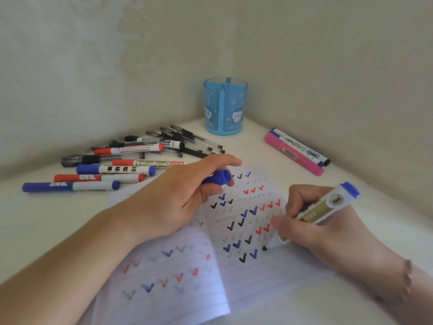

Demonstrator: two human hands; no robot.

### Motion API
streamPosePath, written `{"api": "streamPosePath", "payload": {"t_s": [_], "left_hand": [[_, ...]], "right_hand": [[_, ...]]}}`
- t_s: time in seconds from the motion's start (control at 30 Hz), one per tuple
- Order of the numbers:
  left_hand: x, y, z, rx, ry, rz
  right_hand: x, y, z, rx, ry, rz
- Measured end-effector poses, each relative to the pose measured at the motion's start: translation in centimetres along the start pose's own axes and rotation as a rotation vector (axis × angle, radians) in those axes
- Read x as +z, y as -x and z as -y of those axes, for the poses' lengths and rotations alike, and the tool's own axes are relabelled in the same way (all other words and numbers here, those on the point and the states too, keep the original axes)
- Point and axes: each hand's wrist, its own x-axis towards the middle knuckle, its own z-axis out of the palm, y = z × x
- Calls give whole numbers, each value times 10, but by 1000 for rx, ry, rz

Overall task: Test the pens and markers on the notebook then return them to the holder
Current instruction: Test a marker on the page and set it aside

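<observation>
Lined pages of the notebook [236,261] lay open nearest the camera, covered in rows of coloured ticks. Behind it to the left sat a loose pile of pens and markers [121,160], and the blue holder [225,106] stood in the far corner. On the page, the right hand [325,228] pinched a blue marker [314,214], tip down at a fresh mark, barrel slanting up and right. The left hand [178,195] curled round its blue cap [219,178], open end facing right; by my judgement, recapping came next.
</observation>
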Motion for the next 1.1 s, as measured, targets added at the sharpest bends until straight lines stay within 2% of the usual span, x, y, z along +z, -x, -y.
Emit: {"api": "streamPosePath", "payload": {"t_s": [0.3,0.47,0.57,0.73,0.83,0.97,1.1], "left_hand": [[0,0,0,-41,-17,19],[0,-1,-3,-10,-49,12],[-1,-1,-3,-3,-59,-17],[-2,1,-2,14,-75,-44],[-1,2,-3,47,-63,-25],[1,2,-4,78,-31,-28],[1,2,-4,91,-1,-48]], "right_hand": [[-2,-1,-4,36,40,-1],[-1,-3,-8,17,25,-55],[-3,-3,-4,5,-63,-57],[-9,-4,-1,-18,-366,-52],[-11,-2,2,-27,-382,16],[-10,-2,2,-39,-362,-21],[-12,-2,0,-46,-378,17]]}}
